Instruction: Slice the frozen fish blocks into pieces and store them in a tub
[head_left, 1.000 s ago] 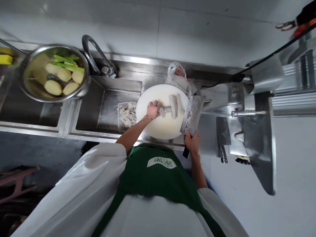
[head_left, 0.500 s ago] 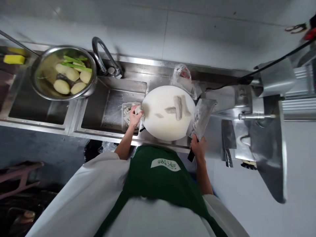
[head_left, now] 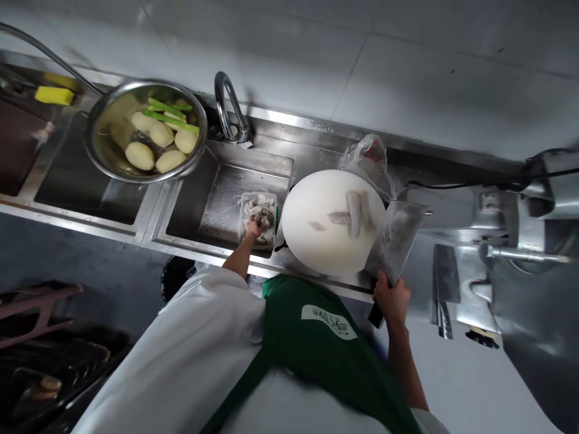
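My left hand (head_left: 254, 226) reaches into a clear plastic tub (head_left: 241, 222) standing in the sink. Pale grey cut strips (head_left: 262, 208) fill much of the tub around my fingers, which are too small and blurred to show whether they grip any. Wrapped round the dark handle of a broad cleaver (head_left: 398, 232), my right hand (head_left: 392, 297) is closed at the counter's front edge. The blade lies at the right rim of a round white cutting board (head_left: 312, 193). On that board rest a long pale grey piece (head_left: 355, 214) and a few smaller slices (head_left: 339, 217).
A steel bowl (head_left: 97, 154) of peeled potatoes and green stalks straddles the sinks at left, near a curved faucet (head_left: 226, 99). Behind the board lies a clear plastic bag (head_left: 368, 158). Another cleaver (head_left: 447, 274) rests at right beside steel equipment (head_left: 525, 250). A yellow sponge (head_left: 54, 95) sits far left.
My left hand has gone from the board's left edge, where it held pale pieces, down into the tub. My right hand still grips the cleaver. The whole view has shifted and tilted.
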`<state>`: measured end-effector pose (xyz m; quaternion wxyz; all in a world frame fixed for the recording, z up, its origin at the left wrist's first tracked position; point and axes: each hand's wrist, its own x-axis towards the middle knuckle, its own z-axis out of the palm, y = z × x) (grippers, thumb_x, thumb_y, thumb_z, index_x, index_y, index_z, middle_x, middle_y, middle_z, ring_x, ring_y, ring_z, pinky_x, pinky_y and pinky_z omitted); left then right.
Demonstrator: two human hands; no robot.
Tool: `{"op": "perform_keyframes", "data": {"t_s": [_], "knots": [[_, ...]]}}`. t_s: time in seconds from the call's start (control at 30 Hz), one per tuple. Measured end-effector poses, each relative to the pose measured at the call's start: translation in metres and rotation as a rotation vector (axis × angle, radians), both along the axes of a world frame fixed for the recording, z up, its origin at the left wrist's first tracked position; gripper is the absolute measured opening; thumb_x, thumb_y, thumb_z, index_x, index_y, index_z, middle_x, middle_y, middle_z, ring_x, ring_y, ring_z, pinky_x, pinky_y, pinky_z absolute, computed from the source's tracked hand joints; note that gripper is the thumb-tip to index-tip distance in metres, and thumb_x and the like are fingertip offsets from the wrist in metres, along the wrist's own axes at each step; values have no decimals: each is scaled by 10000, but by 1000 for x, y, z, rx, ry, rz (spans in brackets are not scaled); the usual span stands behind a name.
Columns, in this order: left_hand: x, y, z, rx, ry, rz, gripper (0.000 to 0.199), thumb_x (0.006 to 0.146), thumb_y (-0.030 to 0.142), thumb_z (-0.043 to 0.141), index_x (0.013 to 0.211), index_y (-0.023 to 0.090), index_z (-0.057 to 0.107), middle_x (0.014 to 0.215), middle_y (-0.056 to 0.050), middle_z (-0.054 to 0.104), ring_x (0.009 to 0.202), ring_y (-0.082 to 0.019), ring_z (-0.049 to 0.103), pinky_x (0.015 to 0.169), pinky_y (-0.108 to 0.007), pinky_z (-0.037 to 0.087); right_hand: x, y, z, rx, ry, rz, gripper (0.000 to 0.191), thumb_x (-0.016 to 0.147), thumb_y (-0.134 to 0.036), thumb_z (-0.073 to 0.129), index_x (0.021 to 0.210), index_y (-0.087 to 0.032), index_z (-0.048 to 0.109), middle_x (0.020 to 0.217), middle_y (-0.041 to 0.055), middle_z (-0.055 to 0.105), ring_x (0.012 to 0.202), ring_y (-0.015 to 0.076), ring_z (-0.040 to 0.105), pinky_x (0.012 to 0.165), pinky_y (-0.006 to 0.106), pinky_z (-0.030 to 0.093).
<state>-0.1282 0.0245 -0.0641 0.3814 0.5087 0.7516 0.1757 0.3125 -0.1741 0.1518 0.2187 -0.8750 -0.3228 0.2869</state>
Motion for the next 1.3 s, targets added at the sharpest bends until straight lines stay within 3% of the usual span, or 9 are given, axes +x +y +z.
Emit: {"op": "perform_keyframes", "data": {"t_s": [0.13, 0.3, 0.4, 0.5, 0.6, 0.73, 0.87, 1.03, 1.3], "knots": [[1, 2, -11, 5, -46, 60, 419, 715, 300, 784, 1105, 181, 689, 1322, -159, 596, 1200, -305, 617, 1045, -491, 504, -7, 1, 7, 2, -45, -94, 458, 827, -674, 634, 820, -216, 616, 501, 8, 589, 451, 209, 569, 483, 323, 442], [25, 11, 26, 313, -40, 37, 423, 898, 382, 640, 1259, 161, 647, 1356, -199, 611, 1353, -316, 541, 1201, -525, 379, -12, 0, 7, 6, -25, -132, 440, 845, -663, 622, 831, -224, 596, 502, 6, 590, 442, 218, 568, 478, 332, 432], [85, 5, 59, 572, -85, -379, 524, 951, 476, 611, 1396, 199, 611, 1469, -172, 582, 1457, -307, 474, 1259, -497, 330, -11, 0, 4, 4, -6, -143, 450, 863, -652, 608, 886, -203, 635, 494, 4, 585, 463, 229, 578, 504, 339, 445], [164, 1, 80, 514, 2, -761, 788, 896, 598, 687, 1554, 206, 501, 1649, -175, 415, 1582, -361, 301, 1311, -543, 218, -10, 0, 1, 12, 24, -150, 475, 878, -637, 591, 957, -175, 663, 497, 1, 582, 473, 230, 577, 526, 340, 451], [235, 13, 84, 469, 91, -883, 895, 912, 609, 666, 1618, 125, 405, 1689, -213, 333, 1608, -383, 226, 1321, -554, 166, -9, -5, -1, 36, 9, -143, 462, 880, -623, 585, 945, -172, 664, 517, 11, 590, 492, 233, 582, 537, 338, 448], [286, 36, 80, 527, 85, -947, 634, 987, 486, 591, 1489, 100, 560, 1523, -207, 544, 1483, -359, 415, 1279, -528, 250, -8, -19, 2, 68, 54, -147, 412, 897, -599, 568, 909, -194, 647, 520, 12, 589, 467, 226, 575, 533, 340, 444], [277, 37, 76, 563, 53, -1044, 337, 1016, 355, 510, 1198, 189, 739, 1223, -145, 701, 1232, -317, 560, 1127, -513, 396, -4, -34, 4, 86, 101, -203, 377, 895, -582, 582, 909, -207, 617, 490, -11, 560, 441, 220, 558, 517, 338, 438], [233, 20, 71, 582, 50, -1114, 299, 993, 341, 488, 950, 210, 753, 958, -118, 707, 1032, -272, 620, 989, -466, 469, 5, -41, -4, 106, 128, -244, 430, 879, -631, 605, 892, -202, 613, 482, -20, 551, 455, 205, 546, 509, 320, 422], [206, 10, 75, 579, -182, -680, 171, 878, 358, 609, 785, 224, 660, 829, -78, 683, 847, -229, 662, 859, -421, 548, 9, -29, -1, 115, 125, -205, 497, 871, -670, 598, 958, -185, 669, 479, -10, 549, 450, 223, 554, 503, 336, 445]]}}
